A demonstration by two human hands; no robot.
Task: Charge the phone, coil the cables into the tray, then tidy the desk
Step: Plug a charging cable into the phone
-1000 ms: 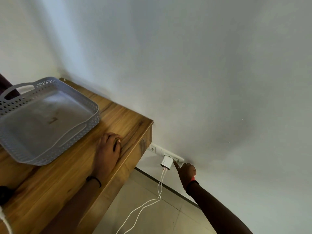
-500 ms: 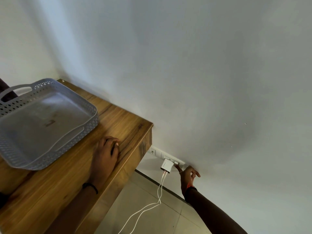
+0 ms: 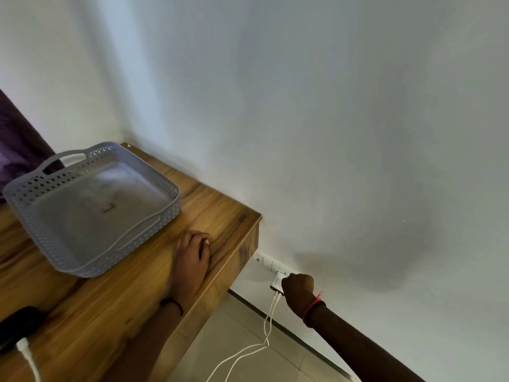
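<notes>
A white charger [image 3: 276,283] sits in the wall socket strip [image 3: 259,260] below the desk's right end. My right hand [image 3: 298,292] reaches down and grips the charger, fingers curled round it. Two white cables [image 3: 268,322] hang from it and trail across the floor. On the wooden desk [image 3: 225,213] my left hand [image 3: 192,261] rests palm down near the right edge, holding nothing. The grey perforated tray [image 3: 176,201] stands left of that hand with nothing in it. At the bottom left lies a dark phone [image 3: 16,325] with a white cable plug [image 3: 24,349] at it.
A bare white wall fills the upper and right parts of the view. Purple fabric [image 3: 13,139] shows at the far left behind the tray. Pale floor tiles [image 3: 237,334] with a dark skirting line run below the desk's end.
My right hand went from pointing a finger at the socket strip beside the charger to closing round the charger. My left hand stayed on the desk.
</notes>
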